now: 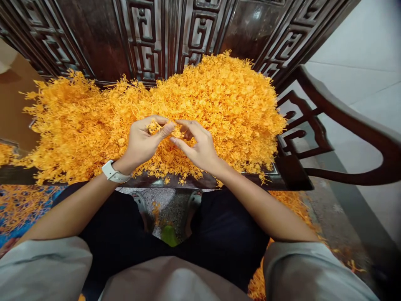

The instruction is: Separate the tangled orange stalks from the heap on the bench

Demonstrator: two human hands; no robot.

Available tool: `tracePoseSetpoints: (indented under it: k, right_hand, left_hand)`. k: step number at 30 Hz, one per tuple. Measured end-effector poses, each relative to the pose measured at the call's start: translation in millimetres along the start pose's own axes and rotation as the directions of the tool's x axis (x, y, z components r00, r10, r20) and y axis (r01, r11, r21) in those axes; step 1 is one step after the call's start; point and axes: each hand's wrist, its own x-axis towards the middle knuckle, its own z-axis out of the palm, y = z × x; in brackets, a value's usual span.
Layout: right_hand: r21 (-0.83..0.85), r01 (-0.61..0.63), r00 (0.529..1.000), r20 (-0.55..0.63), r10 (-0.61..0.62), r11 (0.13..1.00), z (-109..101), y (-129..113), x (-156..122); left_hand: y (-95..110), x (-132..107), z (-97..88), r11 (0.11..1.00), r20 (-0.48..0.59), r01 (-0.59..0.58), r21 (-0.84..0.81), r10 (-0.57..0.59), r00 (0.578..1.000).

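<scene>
A big heap of small orange plastic sprigs (219,96) covers the seat of a dark carved wooden chair (294,167) in front of me. My left hand (142,142), with a white watch (113,172) on its wrist, pinches a small orange sprig (153,125) between thumb and fingers just above the heap. My right hand (197,144) is right beside it, fingertips curled and pressed together at the same spot; what it holds is too small to make out. Both forearms reach out over my dark-trousered knees.
The chair's carved back (150,42) rises behind the heap and its curved armrest (351,121) sticks out to the right. More orange sprigs lie on a blue cloth (19,209) at left and on the floor (291,205) at right. A green object (169,235) lies between my feet.
</scene>
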Motion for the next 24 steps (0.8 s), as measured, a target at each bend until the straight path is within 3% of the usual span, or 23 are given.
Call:
tracePoseSetpoints:
  k: [7,9,12,13,15,17,18,21,24]
  right_hand:
    - [-0.039,0.322,0.942,-0.083,-0.324,0.946,-11.2,-15.6,0.3]
    - [-0.037,0.444,0.896,-0.016,-0.444,0.895,-11.7,-29.8,-4.5]
    - [0.059,0.609,0.787,0.079,-0.612,0.791,-9.9,-49.3,-14.2]
    - [0.093,0.604,0.789,0.066,-0.610,0.792,-10.1,-52.5,-16.0]
    - [0.120,0.460,0.885,0.015,-0.465,0.880,-13.7,-52.4,-14.9]
    - [0.180,0.181,0.984,-0.032,-0.178,0.967,-20.5,-45.4,-8.2]
    - [0.238,0.030,0.999,-0.020,-0.026,0.971,-24.3,-40.9,-4.0]
    - [0.425,-0.265,0.964,0.081,0.255,0.866,-30.8,-30.8,6.2]
    - [0.438,-0.322,0.945,0.096,0.313,0.839,-29.4,-23.0,10.7]
  left_hand:
    - [-13.9,0.5,-0.3,0.991,0.084,0.081,-0.106,-0.073,0.994]
    - [-22.8,6.1,-3.9,0.987,0.044,0.092,-0.134,-0.087,0.995]
    - [-34.1,17.7,-15.4,0.989,-0.048,0.084,-0.118,-0.090,0.995]
    - [-35.9,21.1,-19.9,0.989,-0.055,0.090,-0.116,-0.097,0.994]
    - [-35.2,25.2,-27.2,0.986,-0.018,0.112,-0.123,-0.115,0.993]
    - [-29.0,24.8,-29.5,0.982,0.074,0.128,-0.137,-0.119,0.990]
    - [-24.4,23.1,-28.6,0.981,0.136,0.129,-0.145,-0.110,0.985]
    - [-9.2,15.0,-20.7,0.984,0.386,0.114,-0.139,-0.052,0.921]
    - [1.8,8.2,-13.3,0.997,0.489,0.078,-0.011,-0.063,0.870]
